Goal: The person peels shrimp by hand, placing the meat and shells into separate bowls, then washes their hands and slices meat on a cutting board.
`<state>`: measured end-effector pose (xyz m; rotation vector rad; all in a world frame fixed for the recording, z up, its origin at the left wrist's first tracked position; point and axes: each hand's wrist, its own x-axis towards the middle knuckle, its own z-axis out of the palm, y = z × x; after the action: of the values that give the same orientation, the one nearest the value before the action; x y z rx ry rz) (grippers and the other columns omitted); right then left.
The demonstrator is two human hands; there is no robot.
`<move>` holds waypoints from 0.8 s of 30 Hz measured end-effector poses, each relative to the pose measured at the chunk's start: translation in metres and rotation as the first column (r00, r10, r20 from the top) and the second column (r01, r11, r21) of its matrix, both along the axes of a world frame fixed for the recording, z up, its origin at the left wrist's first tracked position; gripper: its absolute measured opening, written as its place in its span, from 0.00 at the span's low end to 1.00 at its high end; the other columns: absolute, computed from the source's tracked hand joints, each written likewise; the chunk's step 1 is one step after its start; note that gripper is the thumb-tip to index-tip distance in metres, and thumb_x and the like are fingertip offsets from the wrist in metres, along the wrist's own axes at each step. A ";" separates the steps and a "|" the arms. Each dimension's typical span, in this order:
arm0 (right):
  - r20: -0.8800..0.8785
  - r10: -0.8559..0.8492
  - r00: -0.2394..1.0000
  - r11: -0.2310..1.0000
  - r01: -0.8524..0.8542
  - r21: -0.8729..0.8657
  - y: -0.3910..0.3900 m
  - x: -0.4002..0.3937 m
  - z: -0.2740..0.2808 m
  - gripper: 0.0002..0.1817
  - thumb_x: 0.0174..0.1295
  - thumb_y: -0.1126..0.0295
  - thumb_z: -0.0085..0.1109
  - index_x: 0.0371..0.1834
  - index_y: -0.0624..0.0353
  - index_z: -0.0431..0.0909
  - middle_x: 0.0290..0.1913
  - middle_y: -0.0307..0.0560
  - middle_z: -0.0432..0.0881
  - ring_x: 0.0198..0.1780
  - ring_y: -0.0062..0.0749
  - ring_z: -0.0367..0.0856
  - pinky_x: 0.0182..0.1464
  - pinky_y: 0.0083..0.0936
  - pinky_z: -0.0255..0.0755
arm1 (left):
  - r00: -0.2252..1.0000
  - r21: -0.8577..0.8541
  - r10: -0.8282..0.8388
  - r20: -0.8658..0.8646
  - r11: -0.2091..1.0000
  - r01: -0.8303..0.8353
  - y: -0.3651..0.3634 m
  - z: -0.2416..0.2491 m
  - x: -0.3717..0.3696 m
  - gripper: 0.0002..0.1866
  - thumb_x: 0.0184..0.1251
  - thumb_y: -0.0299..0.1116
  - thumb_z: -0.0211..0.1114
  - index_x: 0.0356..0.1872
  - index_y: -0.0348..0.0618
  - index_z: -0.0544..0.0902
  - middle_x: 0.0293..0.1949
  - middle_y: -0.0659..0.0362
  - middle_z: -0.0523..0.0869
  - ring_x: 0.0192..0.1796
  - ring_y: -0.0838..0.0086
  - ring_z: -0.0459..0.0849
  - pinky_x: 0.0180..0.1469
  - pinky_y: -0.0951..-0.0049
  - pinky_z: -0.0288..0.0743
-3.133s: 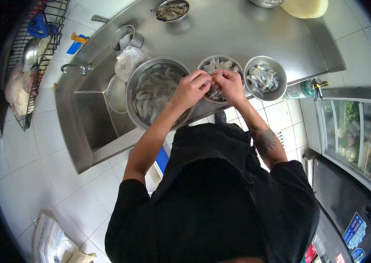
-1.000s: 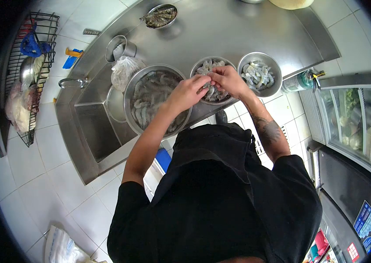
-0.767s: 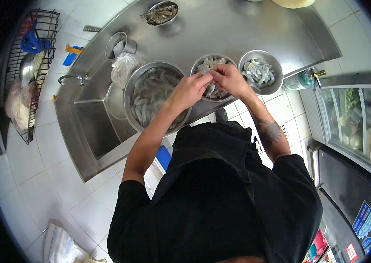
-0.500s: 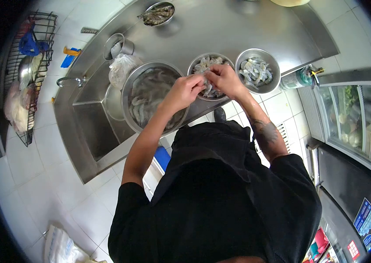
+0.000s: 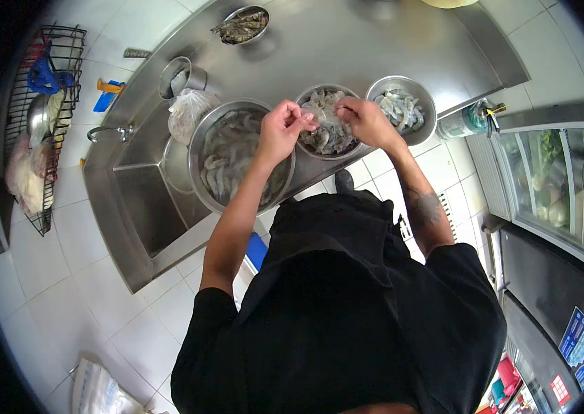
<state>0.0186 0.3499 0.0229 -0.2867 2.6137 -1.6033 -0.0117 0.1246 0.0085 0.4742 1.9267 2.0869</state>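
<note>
My left hand (image 5: pixel 279 129) and my right hand (image 5: pixel 364 120) are raised over the middle steel bowl (image 5: pixel 329 91), a little apart, with a pale shrimp (image 5: pixel 320 112) stretched between their fingertips. That bowl holds shrimp pieces. To its left a large steel bowl (image 5: pixel 204 135) is full of raw grey shrimp in water. To its right a smaller steel bowl (image 5: pixel 427 105) holds several pale shrimp.
All three bowls stand on a steel counter (image 5: pixel 347 48) beside a sink (image 5: pixel 144 200) with a tap (image 5: pixel 106 131). A plastic bag (image 5: pixel 188 110), a steel cup (image 5: pixel 176 74) and a far bowl (image 5: pixel 240 24) lie behind. A wire rack (image 5: pixel 33 117) hangs left; a glass-fronted cooler (image 5: pixel 561 186) stands right.
My hands were pressed together over the middle bowl; now they have drawn apart, the left one moving left toward the large bowl, with the shrimp pulled between them.
</note>
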 end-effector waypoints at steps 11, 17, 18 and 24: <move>-0.169 0.002 0.986 0.965 0.042 0.259 0.008 0.009 -0.017 0.07 0.65 0.74 0.58 0.41 0.66 0.79 0.40 0.61 0.83 0.44 0.61 0.81 0.44 0.46 0.75 | 0.986 -0.123 0.164 -0.027 0.978 -0.166 0.012 -0.009 -0.012 0.10 0.71 0.22 0.63 0.33 0.37 0.70 0.30 0.55 0.85 0.36 0.72 0.90 0.34 0.76 0.84; -0.160 0.017 0.987 0.967 0.024 0.254 0.015 0.016 -0.020 0.06 0.65 0.75 0.58 0.41 0.66 0.79 0.39 0.59 0.82 0.44 0.60 0.81 0.44 0.44 0.74 | 0.998 -0.276 -0.037 0.056 0.960 0.051 0.001 -0.009 -0.012 0.08 0.69 0.26 0.68 0.38 0.35 0.77 0.32 0.56 0.87 0.32 0.78 0.87 0.33 0.77 0.80; -0.159 0.013 0.987 0.971 0.025 0.236 0.015 0.016 -0.017 0.06 0.65 0.76 0.57 0.41 0.66 0.79 0.39 0.59 0.82 0.44 0.60 0.81 0.44 0.43 0.74 | 0.992 -0.376 -0.093 0.084 0.919 0.118 0.006 0.002 -0.006 0.11 0.67 0.29 0.70 0.45 0.37 0.79 0.34 0.55 0.88 0.33 0.78 0.86 0.35 0.76 0.80; -0.214 0.020 0.977 0.990 0.011 0.140 -0.002 0.014 -0.012 0.07 0.61 0.81 0.56 0.41 0.63 0.79 0.40 0.60 0.81 0.44 0.63 0.81 0.43 0.47 0.73 | 0.980 -0.383 -0.171 -0.102 0.916 0.120 0.023 -0.032 0.009 0.16 0.66 0.33 0.71 0.52 0.37 0.85 0.29 0.63 0.86 0.28 0.84 0.79 0.31 0.77 0.74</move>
<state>0.0325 0.3482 0.0107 -0.4822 2.8653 -1.4516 -0.0030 0.1478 -0.0234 0.6598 2.2235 1.5761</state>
